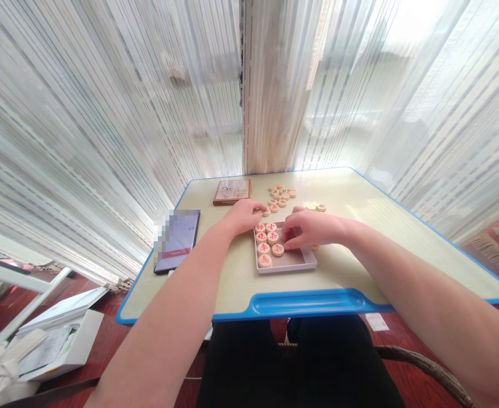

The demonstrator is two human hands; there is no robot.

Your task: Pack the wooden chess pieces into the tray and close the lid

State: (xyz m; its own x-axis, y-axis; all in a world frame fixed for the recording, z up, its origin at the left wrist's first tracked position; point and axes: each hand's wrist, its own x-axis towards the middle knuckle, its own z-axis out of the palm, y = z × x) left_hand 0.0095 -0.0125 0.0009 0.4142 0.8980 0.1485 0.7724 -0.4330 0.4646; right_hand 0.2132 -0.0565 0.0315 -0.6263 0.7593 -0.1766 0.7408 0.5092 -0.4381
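A shallow white box [287, 268] on the table holds several round wooden xiangqi pieces with red characters, set in two columns on its left side. My right hand [306, 228] reaches into the box with bent fingers. Its thumb and fingertips are at the edge of a xiangqi piece [278, 249] in the second column. Just beyond the far left corner of the box, my left hand [246, 216] has its index finger and thumb at another red-marked piece [266, 212], partly covered by the fingers.
Several more pieces [278, 194] lie loosely behind the box, and a few others [321, 208] lie beyond my right hand. A brown-edged box lid [232, 191] rests at the back left. A tablet [181, 241] is at the left edge. The table [224, 283] has a blue rim.
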